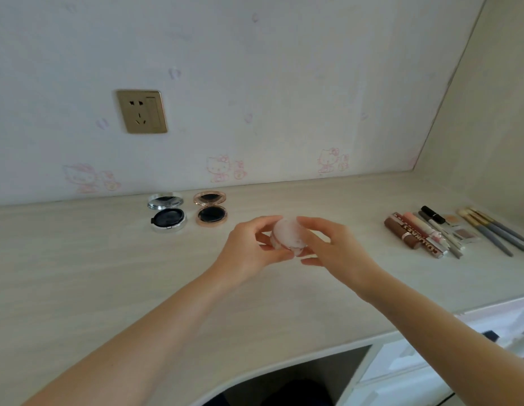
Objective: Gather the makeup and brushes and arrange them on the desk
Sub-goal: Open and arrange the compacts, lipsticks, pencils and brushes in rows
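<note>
A round pale pink compact [287,236] is held above the middle of the desk [108,276] between both hands. My left hand [249,247] grips its left side and underside. My right hand [334,247] curls round its right edge and top. Two open compacts stand near the wall: a silver one [166,212] and a rose-gold one [211,210]. At the right lie brown and pink tubes [413,234], a black-capped bottle [433,215], small eyeshadow pans [462,232] and several brushes [495,232] in a row.
The desk meets a wall with cartoon-cat wallpaper, where a gold power socket [142,111] is mounted. A side wall closes the right end. White drawers [416,373] sit under the desk's right front edge, beside a dark knee gap.
</note>
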A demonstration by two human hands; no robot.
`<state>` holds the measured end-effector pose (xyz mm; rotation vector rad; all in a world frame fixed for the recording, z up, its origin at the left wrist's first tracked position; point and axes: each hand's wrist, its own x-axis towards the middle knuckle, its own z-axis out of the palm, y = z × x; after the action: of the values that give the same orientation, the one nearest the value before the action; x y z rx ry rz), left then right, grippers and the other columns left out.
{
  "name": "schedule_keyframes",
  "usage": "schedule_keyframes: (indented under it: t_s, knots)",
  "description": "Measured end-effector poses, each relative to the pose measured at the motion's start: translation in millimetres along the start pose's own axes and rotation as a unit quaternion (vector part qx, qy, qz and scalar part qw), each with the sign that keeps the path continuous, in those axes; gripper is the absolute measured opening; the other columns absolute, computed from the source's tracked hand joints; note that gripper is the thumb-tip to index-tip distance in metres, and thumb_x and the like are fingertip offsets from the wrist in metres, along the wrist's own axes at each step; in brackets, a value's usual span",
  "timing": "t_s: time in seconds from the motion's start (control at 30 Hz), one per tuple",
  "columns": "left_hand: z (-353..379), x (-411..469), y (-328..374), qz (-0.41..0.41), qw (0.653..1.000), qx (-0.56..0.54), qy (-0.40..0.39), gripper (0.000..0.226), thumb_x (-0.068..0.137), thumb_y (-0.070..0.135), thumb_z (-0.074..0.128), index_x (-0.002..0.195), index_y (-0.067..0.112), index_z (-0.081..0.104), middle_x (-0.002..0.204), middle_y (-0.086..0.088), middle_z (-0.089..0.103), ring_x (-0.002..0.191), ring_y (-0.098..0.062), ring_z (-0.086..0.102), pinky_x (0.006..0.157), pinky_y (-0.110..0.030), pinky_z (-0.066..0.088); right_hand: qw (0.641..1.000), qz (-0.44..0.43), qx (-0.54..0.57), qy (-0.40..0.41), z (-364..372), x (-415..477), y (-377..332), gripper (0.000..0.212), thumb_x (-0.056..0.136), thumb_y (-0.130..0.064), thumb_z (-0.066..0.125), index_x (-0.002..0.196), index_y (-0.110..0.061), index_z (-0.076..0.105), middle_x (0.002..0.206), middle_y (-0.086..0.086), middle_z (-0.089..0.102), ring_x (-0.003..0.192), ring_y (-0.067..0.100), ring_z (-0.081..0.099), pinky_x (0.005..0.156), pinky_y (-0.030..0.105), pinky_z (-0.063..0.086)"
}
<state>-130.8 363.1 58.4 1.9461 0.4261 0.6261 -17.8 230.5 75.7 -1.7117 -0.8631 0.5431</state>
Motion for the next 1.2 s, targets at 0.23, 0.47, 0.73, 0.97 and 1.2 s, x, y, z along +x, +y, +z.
schedule_keyframes:
  t_s: [0.23, 0.47, 0.73, 0.97, 1.2]
  knots:
    - [-36, -34, -13, -0.075, 0.996, -0.023, 0.032, 0.065, 0.063, 0.021, 0.088, 0.122, 0.024, 0.061, 0.102, 0.010, 0.071, 0.091, -0.009, 0.067, 0.087, -0.026, 0.053, 0.978, -0.067, -0.164, -0.106, 29, -7, -7, 0.038, 0.097, -0.023, 0.045, 0.132, -0.037, 0.049, 0.122, -0.017, 0.060, 0.093, 0.006, 0.066, 0.082, 0.035, 0.057]
    - [-50, -62, -24, -0.108, 0.984, -0.103, 0.093, 0.047, 0.063, 0.012, 0.087, 0.104, 0.017, 0.065, 0.094, 0.003, 0.075, 0.089, -0.009, 0.070, 0.077, -0.020, 0.055, 0.960, -0.119, -0.211, -0.140, 53, -7, -9, 0.038, 0.097, -0.024, 0.049, 0.134, -0.033, 0.049, 0.131, -0.017, 0.056, 0.116, 0.000, 0.053, 0.095, 0.016, 0.044]
    - [-53, -72, -31, -0.097, 0.978, -0.157, 0.101, 0.056, 0.065, -0.002, 0.083, 0.114, 0.016, 0.063, 0.105, -0.002, 0.072, 0.093, -0.014, 0.070, 0.078, -0.022, 0.055, 0.957, -0.143, -0.222, -0.117, 69, -11, -8, 0.038, 0.098, -0.025, 0.047, 0.135, -0.033, 0.047, 0.129, -0.014, 0.057, 0.109, 0.003, 0.055, 0.093, 0.017, 0.044]
    - [-53, -73, -34, -0.072, 0.983, -0.111, 0.125, 0.057, 0.058, 0.007, 0.090, 0.108, 0.017, 0.064, 0.102, 0.000, 0.072, 0.096, -0.010, 0.069, 0.088, -0.026, 0.054, 0.943, -0.170, -0.256, -0.131, 72, -12, -13, 0.042, 0.092, -0.034, 0.056, 0.134, -0.029, 0.048, 0.129, -0.013, 0.055, 0.114, 0.001, 0.051, 0.098, 0.021, 0.044]
    - [-55, -72, -36, -0.065, 0.988, -0.076, 0.118, 0.060, 0.055, 0.008, 0.091, 0.108, 0.017, 0.064, 0.101, 0.001, 0.072, 0.096, -0.008, 0.068, 0.090, -0.028, 0.053, 0.917, -0.206, -0.312, -0.140, 75, -5, -16, 0.049, 0.086, -0.044, 0.062, 0.129, -0.026, 0.048, 0.121, -0.010, 0.056, 0.106, 0.005, 0.054, 0.094, 0.026, 0.047]
